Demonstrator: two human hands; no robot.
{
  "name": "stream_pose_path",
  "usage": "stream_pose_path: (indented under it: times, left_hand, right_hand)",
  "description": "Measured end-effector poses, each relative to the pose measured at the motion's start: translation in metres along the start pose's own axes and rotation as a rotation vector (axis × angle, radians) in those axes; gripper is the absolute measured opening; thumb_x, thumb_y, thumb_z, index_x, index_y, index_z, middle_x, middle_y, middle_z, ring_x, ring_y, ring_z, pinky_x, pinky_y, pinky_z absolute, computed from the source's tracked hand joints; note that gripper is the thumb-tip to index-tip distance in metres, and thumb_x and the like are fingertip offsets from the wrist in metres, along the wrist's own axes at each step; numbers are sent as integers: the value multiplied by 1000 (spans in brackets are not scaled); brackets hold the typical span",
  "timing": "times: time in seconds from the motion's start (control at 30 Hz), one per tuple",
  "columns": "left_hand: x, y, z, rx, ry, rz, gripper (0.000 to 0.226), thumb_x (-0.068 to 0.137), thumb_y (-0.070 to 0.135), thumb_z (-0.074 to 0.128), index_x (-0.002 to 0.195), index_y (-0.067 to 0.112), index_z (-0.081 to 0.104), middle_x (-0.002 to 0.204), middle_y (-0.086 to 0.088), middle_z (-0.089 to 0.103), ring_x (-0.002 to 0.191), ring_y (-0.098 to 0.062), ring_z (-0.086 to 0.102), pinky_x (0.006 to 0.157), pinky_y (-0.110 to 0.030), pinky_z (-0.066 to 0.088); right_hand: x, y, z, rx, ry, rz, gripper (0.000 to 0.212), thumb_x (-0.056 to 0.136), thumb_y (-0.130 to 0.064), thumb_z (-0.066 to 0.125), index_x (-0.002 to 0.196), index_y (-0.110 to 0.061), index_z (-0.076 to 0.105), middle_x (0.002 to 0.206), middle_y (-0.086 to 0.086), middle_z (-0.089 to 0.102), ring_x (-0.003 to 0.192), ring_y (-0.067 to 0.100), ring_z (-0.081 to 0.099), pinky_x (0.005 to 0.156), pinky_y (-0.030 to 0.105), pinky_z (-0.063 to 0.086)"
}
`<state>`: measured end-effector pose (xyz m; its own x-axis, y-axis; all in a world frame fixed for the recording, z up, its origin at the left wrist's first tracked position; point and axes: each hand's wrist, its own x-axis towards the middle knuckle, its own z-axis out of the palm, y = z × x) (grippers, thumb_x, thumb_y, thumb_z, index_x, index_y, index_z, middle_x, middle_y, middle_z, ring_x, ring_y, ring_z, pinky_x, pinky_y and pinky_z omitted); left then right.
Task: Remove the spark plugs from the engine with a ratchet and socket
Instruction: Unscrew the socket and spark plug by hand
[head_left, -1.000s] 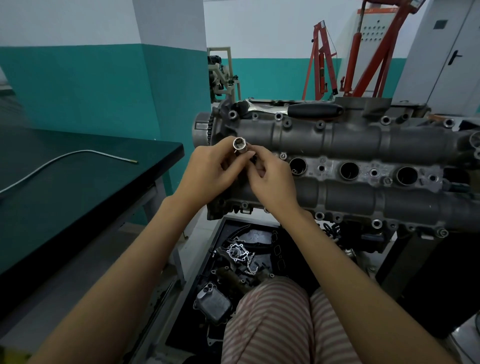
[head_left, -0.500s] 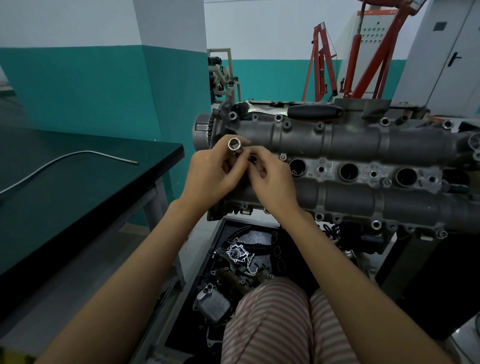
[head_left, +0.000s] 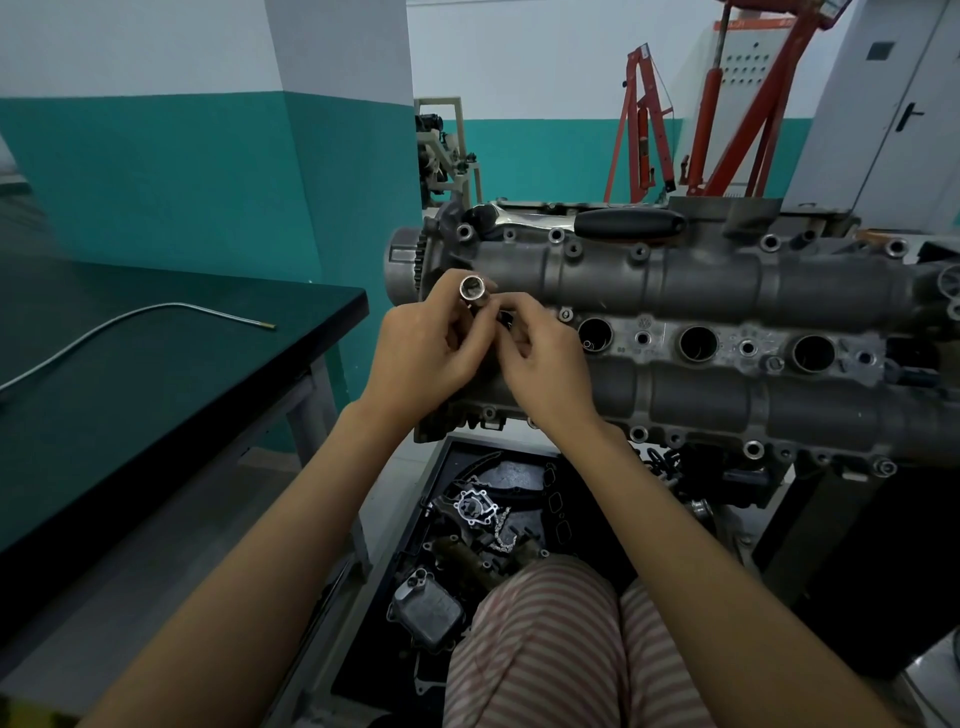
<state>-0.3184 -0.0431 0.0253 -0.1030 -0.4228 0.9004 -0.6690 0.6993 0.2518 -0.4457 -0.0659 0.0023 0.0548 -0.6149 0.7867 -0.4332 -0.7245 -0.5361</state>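
A grey engine head (head_left: 675, 291) lies across the middle right, with three open spark plug wells (head_left: 698, 343) showing in a row. My left hand (head_left: 421, 353) grips a shiny socket (head_left: 472, 289), its hollow end tilted up toward me. Right beside it, my right hand (head_left: 545, 369) has its fingers curled at the socket's lower end; what they pinch is hidden. Both hands cover the leftmost well. A ratchet with a black handle (head_left: 628, 224) rests on the far edge of the engine.
A dark green workbench (head_left: 156, 374) with a bent metal rod (head_left: 130, 319) stands at the left. Below the engine a black tray (head_left: 431, 478) holds loose engine parts. Red hoist frames (head_left: 727, 114) stand behind. My striped trouser legs are at the bottom.
Both hands have shifted slightly up and left with the socket, and its open end has tilted a little. The right fingers keep working at its lower end.
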Motion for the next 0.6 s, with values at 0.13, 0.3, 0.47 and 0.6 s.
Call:
stream_pose_path:
  times: [0.13, 0.3, 0.47, 0.6]
  left_hand:
    - [2, -1, 2, 35, 45, -20, 37, 86, 36, 56, 78, 0, 53, 56, -5, 55, 45, -15, 48, 44, -33, 39]
    - [1, 2, 0, 22, 10, 22, 38, 86, 39, 56, 80, 1, 55, 57, -2, 56, 46, -16, 51, 44, -35, 42]
    - [0, 2, -2, 11, -23, 23, 26, 89, 26, 49, 98, 3, 59, 54, 8, 51, 43, -9, 45, 42, -33, 41]
    - [1, 3, 0, 77, 7, 13, 32, 89, 30, 53, 86, -2, 56, 57, -3, 59, 44, -19, 52, 42, -35, 43]
  right_hand:
    - [1, 2, 1, 2, -11, 60, 19, 83, -24, 63, 98, -21, 52, 53, -12, 37, 49, 1, 43, 47, 14, 32]
    - [0, -1, 0, 20, -6, 65, 29, 86, -17, 60, 75, -35, 39, 52, -9, 37, 47, 7, 37, 46, 28, 36]
    - [-2, -3, -1, 24, -51, 9, 11, 91, -18, 52, 101, -16, 56, 59, -7, 52, 56, 10, 53, 57, 41, 49]
    - [-1, -1, 1, 11, -12, 33, 19, 87, -19, 58, 105, -15, 53, 55, -8, 45, 52, 6, 47, 52, 25, 42]
